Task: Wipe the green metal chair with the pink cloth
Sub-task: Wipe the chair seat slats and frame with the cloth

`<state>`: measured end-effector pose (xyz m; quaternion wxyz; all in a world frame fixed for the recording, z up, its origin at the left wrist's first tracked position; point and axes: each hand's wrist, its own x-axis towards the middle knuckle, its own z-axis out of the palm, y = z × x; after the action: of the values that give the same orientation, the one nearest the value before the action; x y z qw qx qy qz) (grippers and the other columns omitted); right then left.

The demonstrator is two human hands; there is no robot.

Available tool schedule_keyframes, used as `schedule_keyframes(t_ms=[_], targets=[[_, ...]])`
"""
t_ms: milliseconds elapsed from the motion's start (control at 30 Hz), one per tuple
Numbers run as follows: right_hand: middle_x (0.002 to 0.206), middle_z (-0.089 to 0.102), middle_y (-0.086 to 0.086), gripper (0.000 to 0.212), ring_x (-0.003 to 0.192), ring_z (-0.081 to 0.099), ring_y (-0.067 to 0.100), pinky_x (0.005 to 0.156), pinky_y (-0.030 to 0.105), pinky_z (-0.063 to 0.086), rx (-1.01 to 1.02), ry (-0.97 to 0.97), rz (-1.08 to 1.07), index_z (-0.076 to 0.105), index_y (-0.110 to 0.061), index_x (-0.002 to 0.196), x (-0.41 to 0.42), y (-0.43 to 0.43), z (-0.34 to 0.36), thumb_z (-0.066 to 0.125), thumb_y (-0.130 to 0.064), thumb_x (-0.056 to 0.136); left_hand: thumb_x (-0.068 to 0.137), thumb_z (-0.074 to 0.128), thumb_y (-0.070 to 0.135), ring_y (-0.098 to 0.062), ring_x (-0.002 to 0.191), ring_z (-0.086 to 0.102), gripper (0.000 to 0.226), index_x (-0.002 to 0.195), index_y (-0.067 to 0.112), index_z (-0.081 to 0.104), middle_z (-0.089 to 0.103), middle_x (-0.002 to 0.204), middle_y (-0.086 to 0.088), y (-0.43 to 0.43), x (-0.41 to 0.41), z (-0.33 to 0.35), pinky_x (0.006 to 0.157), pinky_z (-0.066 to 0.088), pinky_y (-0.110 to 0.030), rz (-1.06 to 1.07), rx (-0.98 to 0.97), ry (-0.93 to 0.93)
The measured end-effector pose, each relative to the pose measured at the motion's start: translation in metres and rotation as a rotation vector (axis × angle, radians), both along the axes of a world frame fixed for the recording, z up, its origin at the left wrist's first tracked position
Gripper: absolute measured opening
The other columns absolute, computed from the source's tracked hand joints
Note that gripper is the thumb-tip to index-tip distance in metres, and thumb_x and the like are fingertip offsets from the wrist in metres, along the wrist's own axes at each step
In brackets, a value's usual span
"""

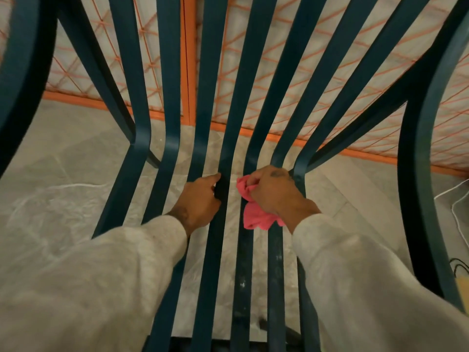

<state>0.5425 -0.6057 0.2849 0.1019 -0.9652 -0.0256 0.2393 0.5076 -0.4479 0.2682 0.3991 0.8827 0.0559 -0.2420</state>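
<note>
To keep the green metal chair (209,72) steady, grips a middle seat slat (227,153) in the curled fingers of the left hand (200,199) and presses the pink cloth (256,219), bunched tight in the right hand (274,191), onto the next slats (276,250), maybe just below the bend.

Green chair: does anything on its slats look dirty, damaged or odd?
Yes: whitish specks and smudges mark the seat slats of the green chair below the pink cloth, nearer the camera. No slat looks bent or broken.
</note>
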Motion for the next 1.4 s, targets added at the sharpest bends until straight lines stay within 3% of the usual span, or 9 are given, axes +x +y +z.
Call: schedule_keyframes(t_ms=[233,433,567,733,933,1033,1133,1267,1400], targets=[[0.117,0.059,0.007,0.023,0.105,0.056,0.024,0.092,0.030,0.048,0.029,0.020,-0.039,0.065,-0.011,0.115,-0.011,-0.001,-0.004,0.059,-0.023,0.095,0.092,0.060,0.006,-0.024,0.120,0.055,0.071,0.151,0.025,0.025,0.049,0.141,-0.007,0.001,-0.015,0.004,0.097,0.051,-0.035,-0.001,0.023,0.073],[0.125,0.060,0.004,0.029,0.114,0.056,0.025,0.105,0.041,0.047,0.006,0.091,0.028,0.068,-0.018,0.116,-0.043,-0.002,-0.005,0.071,-0.022,0.088,0.092,0.060,0.006,-0.024,0.117,0.058,0.072,0.151,0.027,0.025,0.050,0.140,-0.008,0.003,-0.032,0.008,0.094,0.053,-0.038,0.032,-0.039,0.092],[0.123,0.061,-0.001,0.019,0.112,0.057,0.021,0.104,0.037,0.046,0.052,0.108,0.024,0.072,-0.021,0.108,-0.065,-0.007,-0.001,0.070,-0.024,0.089,0.092,0.060,0.007,-0.024,0.117,0.058,0.071,0.151,0.029,0.025,0.052,0.138,-0.007,0.005,-0.048,0.014,0.094,0.053,-0.039,0.054,-0.067,0.122],[0.124,0.058,-0.001,0.034,0.114,0.055,0.022,0.107,0.039,0.044,0.011,0.052,-0.026,0.066,-0.021,0.119,-0.045,0.005,0.005,0.074,-0.023,0.086,0.092,0.061,0.007,-0.023,0.110,0.060,0.072,0.151,0.030,0.026,0.058,0.129,-0.007,0.006,-0.051,0.007,0.094,0.054,-0.041,0.054,-0.048,0.128],[0.132,0.055,0.004,0.042,0.118,0.055,0.025,0.108,0.039,0.043,-0.193,0.143,0.313,0.057,-0.018,0.131,-0.093,0.001,0.021,0.066,-0.022,0.091,0.092,0.059,0.007,-0.016,0.100,0.061,0.072,0.152,0.028,0.024,0.059,0.129,-0.007,0.006,-0.068,0.015,0.094,0.053,-0.036,0.064,-0.080,0.124],[0.131,0.056,0.001,0.031,0.112,0.054,0.018,0.104,0.031,0.044,0.076,0.234,0.082,0.067,-0.020,0.124,-0.099,-0.007,0.036,0.063,-0.029,0.095,0.093,0.059,0.008,-0.023,0.113,0.060,0.074,0.152,0.030,0.021,0.056,0.133,-0.008,0.006,-0.085,0.017,0.096,0.052,-0.040,0.037,-0.046,0.160],[0.121,0.060,-0.003,0.023,0.101,0.056,0.014,0.079,0.021,0.051,0.329,0.139,-0.236,0.070,-0.029,0.117,-0.085,-0.009,0.038,0.063,-0.033,0.095,0.092,0.060,0.009,-0.023,0.114,0.060,0.075,0.152,0.030,0.020,0.059,0.132,-0.007,0.007,-0.094,0.016,0.098,0.051,-0.039,0.030,-0.007,0.163],[0.133,0.054,0.004,0.031,0.121,0.054,0.027,0.102,0.040,0.048,0.128,0.087,-0.067,0.063,-0.030,0.129,-0.094,0.002,0.013,0.054,-0.033,0.099,0.093,0.059,0.007,-0.026,0.117,0.059,0.073,0.152,0.030,0.023,0.057,0.134,-0.008,0.008,-0.101,0.012,0.096,0.052,-0.040,0.053,-0.044,0.163],[0.129,0.058,0.002,0.025,0.112,0.058,0.022,0.100,0.033,0.048,0.118,0.118,-0.077,0.068,-0.032,0.119,-0.130,0.000,0.012,0.054,-0.025,0.099,0.092,0.061,0.007,-0.024,0.116,0.059,0.076,0.151,0.032,0.021,0.057,0.133,-0.007,0.010,-0.110,0.013,0.099,0.050,-0.039,0.048,-0.086,0.166]])
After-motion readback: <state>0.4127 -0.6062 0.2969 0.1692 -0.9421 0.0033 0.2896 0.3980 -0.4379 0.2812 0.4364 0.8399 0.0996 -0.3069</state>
